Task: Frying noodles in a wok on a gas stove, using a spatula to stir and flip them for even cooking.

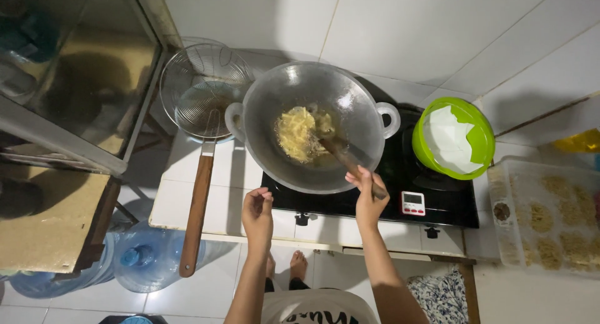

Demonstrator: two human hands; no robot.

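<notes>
A grey metal wok with two loop handles sits on a black stove. Yellow noodle-like food fries in oil at its centre. My right hand grips the wooden handle of a spatula whose tip rests against the food. My left hand hovers over the stove's front left edge, fingers loosely curled, holding nothing.
A wire skimmer with a long wooden handle lies left of the wok. A green bowl lined with white paper stands to the right, a small timer before it. A clear tray of noodle nests is far right. Water jugs stand below.
</notes>
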